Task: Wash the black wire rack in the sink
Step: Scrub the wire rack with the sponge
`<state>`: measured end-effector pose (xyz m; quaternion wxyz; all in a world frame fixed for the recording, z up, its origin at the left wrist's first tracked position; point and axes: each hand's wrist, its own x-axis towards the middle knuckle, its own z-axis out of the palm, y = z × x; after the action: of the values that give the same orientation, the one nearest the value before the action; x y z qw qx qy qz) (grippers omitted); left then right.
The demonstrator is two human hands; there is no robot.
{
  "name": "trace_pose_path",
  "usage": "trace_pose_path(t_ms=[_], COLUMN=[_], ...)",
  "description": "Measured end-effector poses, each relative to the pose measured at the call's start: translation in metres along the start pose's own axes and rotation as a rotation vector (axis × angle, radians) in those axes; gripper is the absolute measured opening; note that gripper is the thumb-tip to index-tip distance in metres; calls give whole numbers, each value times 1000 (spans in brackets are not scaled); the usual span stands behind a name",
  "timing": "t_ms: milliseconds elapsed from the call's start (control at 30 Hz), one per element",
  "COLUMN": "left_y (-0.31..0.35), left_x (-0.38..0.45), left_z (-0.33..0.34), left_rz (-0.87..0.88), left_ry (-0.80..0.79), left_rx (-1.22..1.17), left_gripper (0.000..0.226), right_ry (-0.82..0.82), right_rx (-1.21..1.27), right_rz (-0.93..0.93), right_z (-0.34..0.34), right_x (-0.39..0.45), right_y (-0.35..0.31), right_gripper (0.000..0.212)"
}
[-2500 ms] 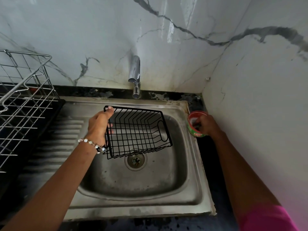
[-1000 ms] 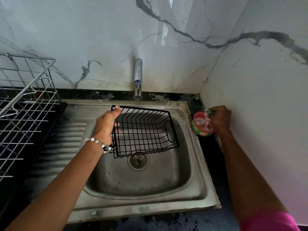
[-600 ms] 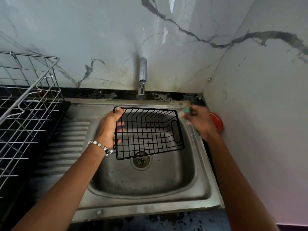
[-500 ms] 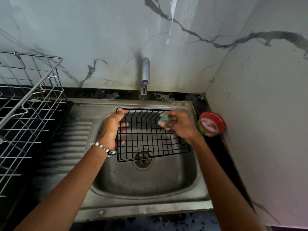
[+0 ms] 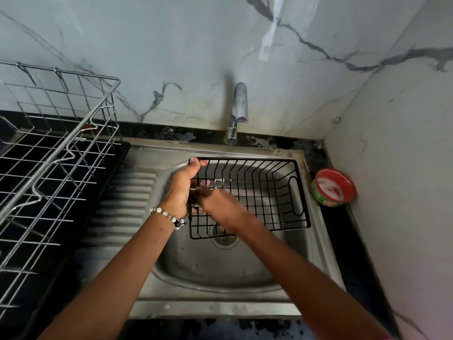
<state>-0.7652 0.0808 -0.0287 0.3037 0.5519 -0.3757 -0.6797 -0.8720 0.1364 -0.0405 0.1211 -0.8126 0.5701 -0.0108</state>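
While the left hand (image 5: 180, 192) holds the black wire rack (image 5: 247, 196) tilted over the sink (image 5: 220, 271), its thumb hooked over the top left corner and its fingers (image 5: 196, 186) closed round the left end wires, the right hand (image 5: 215, 207) is inside the rack near that same end, blurred; its fingers seem curled on something small, perhaps a scrubber, though I cannot tell what it is or how tightly it is held; a streak of white foam (image 5: 220, 181) sits on the wires just above it. To do this step well, I would judge, the left grip should stay firm so the rack does not swing; the scrubbing should run along each wire and into the crossings, working from the left end toward the handle slot at the right end, then the outside and underside; a rinse under the tap (image 5: 239, 111) would follow. The rack hangs above the drain (image 5: 224, 238), its right end near the sink's right rim, clear of the basin floor; it is a thin black grid, open-topped, with upright side bars. A red and green soap tub (image 5: 334, 187) stands on the table by the sink's right edge, against the wall.
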Motion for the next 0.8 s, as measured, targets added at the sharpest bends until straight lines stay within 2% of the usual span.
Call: trace_pose_path(t_ms=[33, 100, 167, 300, 333, 433, 500, 600, 700, 767, 800], left_y=[1, 2, 4, 5, 5, 3, 0, 0, 3, 6, 7], left_x=[2, 4, 5, 4, 4, 2, 0, -6, -6, -7, -8], left_z=[-1, -3, -5, -4, -4, 2, 9, 17, 16, 12, 10], left_rz=[-15, -28, -25, -38, -39, -25, -11, 8, -9, 10, 17], left_ry=[-4, -19, -34, -36, -29, -22, -7, 19, 36, 45, 45], left_rx=[-15, -33, -28, -31, -34, -33, -30, -43, -58, -66, -58], left_gripper=[37, 36, 37, 37, 37, 36, 36, 38, 54, 51, 50], right_ry=[-44, -90, -45, 66, 98, 213, 219, 232, 112, 8, -32], right_rx=[-23, 17, -73, 40, 6, 27, 25, 99, 229, 255, 169], right_rz=[-46, 9, 60, 561, 664, 845, 847, 714, 510, 315, 214], right_z=[-2, -4, -8, -15, -15, -20, -21, -15, -13, -10, -10], right_x=[-3, -14, -24, -40, -42, -41, -30, -9, 3, 3, 2], right_y=[10, 36, 64, 95, 97, 80, 63, 26, -1, 0, 5], right_gripper=[30, 30, 37, 30, 28, 22, 20, 21, 18, 23, 25])
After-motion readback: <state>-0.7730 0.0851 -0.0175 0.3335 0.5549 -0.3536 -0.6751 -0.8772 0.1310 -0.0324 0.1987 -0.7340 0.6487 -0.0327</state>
